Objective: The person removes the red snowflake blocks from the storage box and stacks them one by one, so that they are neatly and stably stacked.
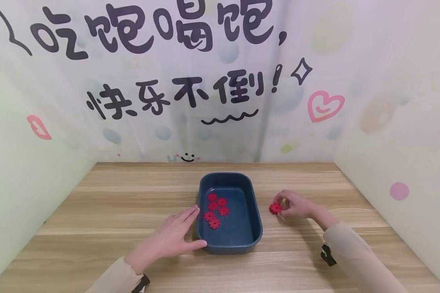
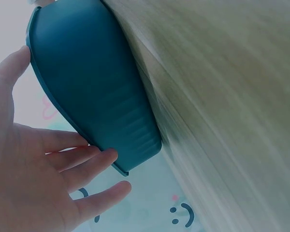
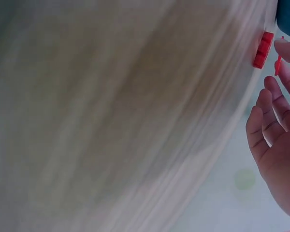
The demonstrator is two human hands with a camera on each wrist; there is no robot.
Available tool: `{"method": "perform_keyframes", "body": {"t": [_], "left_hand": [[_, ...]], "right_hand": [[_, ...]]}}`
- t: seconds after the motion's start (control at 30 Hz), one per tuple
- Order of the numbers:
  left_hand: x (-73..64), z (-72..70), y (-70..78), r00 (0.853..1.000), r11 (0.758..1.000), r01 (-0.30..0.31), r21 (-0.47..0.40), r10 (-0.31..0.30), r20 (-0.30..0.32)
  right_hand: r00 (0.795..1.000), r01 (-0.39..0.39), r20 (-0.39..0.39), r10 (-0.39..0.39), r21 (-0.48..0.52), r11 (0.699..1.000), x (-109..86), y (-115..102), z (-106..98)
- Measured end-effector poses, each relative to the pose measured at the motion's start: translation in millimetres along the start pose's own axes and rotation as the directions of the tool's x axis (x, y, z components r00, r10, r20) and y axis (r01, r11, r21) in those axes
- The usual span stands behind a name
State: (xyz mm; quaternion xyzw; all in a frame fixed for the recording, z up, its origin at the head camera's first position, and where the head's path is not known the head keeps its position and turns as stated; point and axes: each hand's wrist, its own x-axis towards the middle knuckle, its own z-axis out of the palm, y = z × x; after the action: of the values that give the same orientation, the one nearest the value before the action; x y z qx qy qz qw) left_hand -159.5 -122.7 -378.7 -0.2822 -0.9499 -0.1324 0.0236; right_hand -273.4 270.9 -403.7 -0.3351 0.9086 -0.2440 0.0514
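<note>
Tray (image 1: 240, 230): one, deep blue, rectangular with rounded corners, standing upright on a wood-grained bench (image 1: 139, 191).

Tray pieces (image 1: 223, 211): several, red, flat, notched round the edge like flowers; loosely clustered on the tray floor toward its left side, some overlapping.

Left hand (image 1: 168, 238): fingers (image 2: 92, 169) extended and spread, gripping nothing; the fingertips touch the tray's left rim, the thumb set apart at the rim toward the near left corner.

Right hand (image 1: 297, 205): to the right of the tray and apart from it; thumb and forefinger nearly closed, pinching one thin red piece (image 3: 279, 65) on edge; the other fingers loosely bent.

Red stack (image 3: 263, 50): thicker, on the bench just beside the pinched piece, right of the tray; exact count cannot be told.

Sleeves (image 1: 355, 252): pale beige, on both arms; a black strap (image 1: 328, 255) shows at each wrist.

Backdrop (image 1: 220, 138): white sheet behind the bench, bearing large dark characters, pastel spots, a pink heart (image 1: 325, 106) and a small smiling face (image 1: 188, 157).
</note>
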Motion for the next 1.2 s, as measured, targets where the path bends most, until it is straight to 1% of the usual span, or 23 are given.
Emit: {"method": "perform_keyframes", "body": {"t": [0.17,0.47,0.67,1.07,1.2], "left_hand": [[0.3,-0.1,-0.4,1.0,1.0,-0.002,-0.002,0.002,0.003],[0.4,-0.4,-1.1,1.0,1.0,-0.006,-0.004,0.006,0.013],[0.6,-0.5,-1.0,1.0,1.0,0.0,-0.01,0.0,0.025],[0.5,-1.2,-0.6,1.0,1.0,-0.008,-0.006,0.008,0.015],[0.1,-1.5,0.0,1.0,1.0,-0.005,-0.001,0.005,0.01]], "right_hand": [[1.0,-0.018,0.001,0.018,0.009,1.0,0.4,0.3,0.6],[1.0,-0.006,-0.006,0.006,0.015,1.0,1.2,3.2,2.5],[1.0,-0.029,0.002,0.029,0.001,1.0,1.9,2.5,2.9],[0.998,-0.064,0.017,0.064,0.011,0.998,2.6,-0.8,3.6],[0.998,-0.059,0.01,0.059,0.011,0.998,2.5,-2.7,3.5]]}}
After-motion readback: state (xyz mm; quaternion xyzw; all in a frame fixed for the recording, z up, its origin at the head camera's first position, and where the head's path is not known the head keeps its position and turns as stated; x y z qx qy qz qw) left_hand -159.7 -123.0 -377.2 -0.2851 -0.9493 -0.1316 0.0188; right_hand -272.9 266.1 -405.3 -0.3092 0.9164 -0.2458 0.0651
